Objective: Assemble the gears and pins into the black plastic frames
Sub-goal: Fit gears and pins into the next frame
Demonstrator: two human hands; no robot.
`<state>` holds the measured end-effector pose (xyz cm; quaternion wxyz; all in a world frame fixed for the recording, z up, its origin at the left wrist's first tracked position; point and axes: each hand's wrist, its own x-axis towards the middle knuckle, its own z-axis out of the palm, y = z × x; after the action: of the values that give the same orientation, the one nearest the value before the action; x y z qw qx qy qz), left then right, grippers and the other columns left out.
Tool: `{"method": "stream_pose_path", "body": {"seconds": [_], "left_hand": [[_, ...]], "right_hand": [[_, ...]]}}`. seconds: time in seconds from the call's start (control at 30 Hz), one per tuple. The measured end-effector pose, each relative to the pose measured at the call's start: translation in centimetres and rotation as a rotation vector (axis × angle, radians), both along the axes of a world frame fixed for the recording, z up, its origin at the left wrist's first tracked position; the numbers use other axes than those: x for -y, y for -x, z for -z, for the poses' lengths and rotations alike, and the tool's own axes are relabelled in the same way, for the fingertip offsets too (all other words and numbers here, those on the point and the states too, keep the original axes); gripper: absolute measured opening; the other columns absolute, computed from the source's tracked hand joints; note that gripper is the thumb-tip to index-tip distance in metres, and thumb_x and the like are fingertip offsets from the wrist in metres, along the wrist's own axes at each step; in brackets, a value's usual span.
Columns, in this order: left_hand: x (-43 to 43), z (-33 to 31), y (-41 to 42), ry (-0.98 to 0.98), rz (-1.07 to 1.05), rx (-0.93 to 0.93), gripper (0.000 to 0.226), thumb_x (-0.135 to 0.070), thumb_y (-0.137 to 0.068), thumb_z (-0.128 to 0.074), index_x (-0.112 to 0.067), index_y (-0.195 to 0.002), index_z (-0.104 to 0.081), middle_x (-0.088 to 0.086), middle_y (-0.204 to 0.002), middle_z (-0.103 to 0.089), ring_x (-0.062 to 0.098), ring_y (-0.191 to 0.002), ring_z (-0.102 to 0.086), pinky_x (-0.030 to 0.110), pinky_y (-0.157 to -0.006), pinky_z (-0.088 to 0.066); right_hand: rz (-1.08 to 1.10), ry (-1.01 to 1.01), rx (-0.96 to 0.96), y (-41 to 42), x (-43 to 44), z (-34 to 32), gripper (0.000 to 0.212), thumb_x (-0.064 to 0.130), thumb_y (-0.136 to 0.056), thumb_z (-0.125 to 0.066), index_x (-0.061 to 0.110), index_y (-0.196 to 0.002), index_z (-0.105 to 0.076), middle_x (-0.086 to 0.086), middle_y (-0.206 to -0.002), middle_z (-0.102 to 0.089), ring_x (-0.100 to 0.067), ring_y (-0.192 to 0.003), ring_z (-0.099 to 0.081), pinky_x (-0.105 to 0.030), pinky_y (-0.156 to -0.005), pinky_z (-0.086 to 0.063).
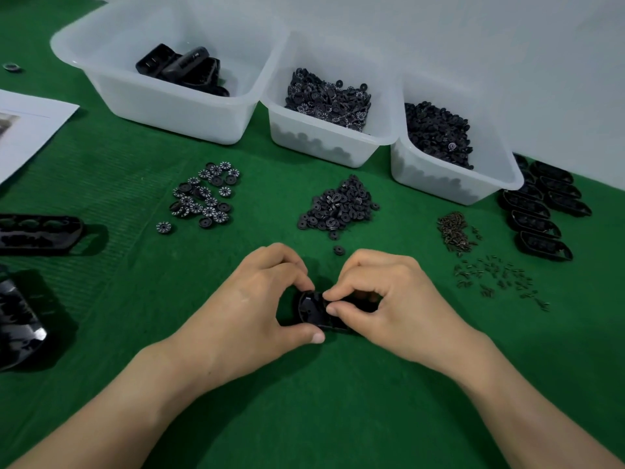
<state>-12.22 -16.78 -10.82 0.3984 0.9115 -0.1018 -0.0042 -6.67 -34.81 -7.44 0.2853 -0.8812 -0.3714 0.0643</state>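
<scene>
**White numerals on the wheels, too small to read**

We see white figures ringing the faces of the numbered gears [203,194] lying loose toward the far left of the green mat [304,401], and those in the middle bin [324,143]. We cannot make out any single digit.

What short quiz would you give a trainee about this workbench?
1. True or false: the left hand and the right hand hold the same black frame.
2. How many white bins stand at the back? A two, B three, C five.
3. Fill in: the numbered wheels lie to the ___ of the plain gears.
Key: 1 true; 2 B; 3 left.
</scene>
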Motion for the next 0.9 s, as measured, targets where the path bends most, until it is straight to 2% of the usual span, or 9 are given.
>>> {"method": "stream_pose_path", "body": {"seconds": [0.17, 0.33, 0.4, 0.47, 0.5, 0.6, 0.7, 0.8, 0.9], "left_hand": [[0.0, 0.0, 0.0, 0.0, -0.003, -0.002, 0.04, -0.048, -0.06, -0.074, -0.027, -0.092, -0.061, -0.021, -0.105, -0.044, -0.005, -0.1, -0.042, 0.006, -0.087, -0.031], [0.0, 0.0, -0.1, 0.008, -0.003, -0.002, 0.041, -0.049, -0.06, -0.073, -0.026, -0.092, -0.062, -0.02, -0.104, -0.045, -0.004, -0.099, -0.042, 0.008, -0.087, -0.032], [0.0, -0.1, -0.1, 0.008, -0.003, 0.005, 0.041, -0.047, -0.06, -0.075, -0.024, -0.092, -0.063, -0.019, -0.104, -0.045, -0.003, -0.099, -0.043, 0.009, -0.087, -0.033], [0.0, -0.1, -0.1, 0.012, -0.002, 0.005, 0.041, -0.046, -0.06, -0.075, -0.025, -0.092, -0.063, -0.02, -0.104, -0.045, -0.004, -0.099, -0.043, 0.01, -0.087, -0.033], [0.0, -0.1, -0.1, 0.014, -0.001, 0.002, 0.04, -0.047, -0.061, -0.075, -0.025, -0.093, -0.063, -0.021, -0.104, -0.045, -0.004, -0.1, -0.043, 0.01, -0.088, -0.033], [0.0, -0.1, -0.1, 0.016, 0.004, -0.004, 0.04, -0.048, -0.061, -0.074, -0.027, -0.093, -0.062, -0.022, -0.105, -0.044, -0.005, -0.101, -0.042, 0.009, -0.09, -0.033], [0.0, -0.1, -0.1, 0.018, 0.002, -0.005, 0.04, -0.048, -0.061, -0.074, -0.027, -0.094, -0.062, -0.022, -0.105, -0.044, -0.005, -0.101, -0.042, 0.008, -0.089, -0.033], [0.0, -0.1, -0.1, 0.013, 0.002, -0.002, 0.04, -0.047, -0.062, -0.074, -0.026, -0.094, -0.062, -0.021, -0.105, -0.044, -0.005, -0.101, -0.042, 0.007, -0.089, -0.032], [-0.1, -0.1, -0.1, 0.014, 0.003, -0.001, 0.04, -0.047, -0.062, -0.074, -0.027, -0.094, -0.061, -0.022, -0.104, -0.044, -0.006, -0.101, -0.042, 0.005, -0.088, -0.031]], "right_hand": [[-0.041, 0.084, -0.016, -0.2, -0.2, -0.5, 0.003, 0.019, -0.075, -0.075, 0.021, -0.075, -0.074, 0.008, -0.078, -0.06, -0.013, -0.068, -0.058, -0.038, -0.062, -0.049], [-0.081, 0.228, 0.008, -0.5, -1.1, -1.3, 0.001, 0.025, -0.076, -0.073, 0.024, -0.075, -0.073, 0.008, -0.08, -0.061, -0.012, -0.072, -0.056, -0.035, -0.067, -0.048], [-0.101, 0.263, -0.022, -0.9, -1.3, -1.6, 0.003, 0.026, -0.074, -0.074, 0.025, -0.075, -0.071, 0.011, -0.077, -0.06, -0.006, -0.069, -0.054, -0.031, -0.066, -0.048], [-0.015, 0.205, -0.067, -2.1, -1.0, -1.7, 0.004, 0.023, -0.074, -0.074, 0.024, -0.077, -0.071, 0.014, -0.072, -0.06, -0.001, -0.064, -0.054, -0.016, -0.06, -0.045], [0.074, 0.16, -0.064, -2.9, -0.7, -1.5, 0.003, 0.022, -0.076, -0.072, 0.023, -0.078, -0.071, 0.015, -0.069, -0.06, 0.001, -0.061, -0.053, -0.014, -0.058, -0.043], [0.251, 0.148, -0.005, -4.1, -0.6, 0.0, 0.005, 0.022, -0.08, -0.069, 0.02, -0.085, -0.07, 0.012, -0.068, -0.058, 0.0, -0.057, -0.048, -0.019, -0.061, -0.042], [0.257, 0.12, 0.055, -3.7, -1.0, 1.2, 0.005, 0.019, -0.078, -0.071, 0.02, -0.083, -0.069, 0.007, -0.073, -0.059, -0.004, -0.064, -0.05, -0.025, -0.065, -0.045], [0.226, 0.047, 0.012, -3.4, -0.4, 1.3, 0.015, 0.01, -0.073, -0.074, 0.023, -0.073, -0.066, 0.01, -0.072, -0.058, -0.003, -0.061, -0.049, -0.015, -0.06, -0.041], [0.213, 0.015, -0.079, -2.9, 0.5, 1.2, 0.018, 0.011, -0.071, -0.076, 0.025, -0.08, -0.067, 0.01, -0.075, -0.058, -0.004, -0.064, -0.05, -0.012, -0.059, -0.041]]}}
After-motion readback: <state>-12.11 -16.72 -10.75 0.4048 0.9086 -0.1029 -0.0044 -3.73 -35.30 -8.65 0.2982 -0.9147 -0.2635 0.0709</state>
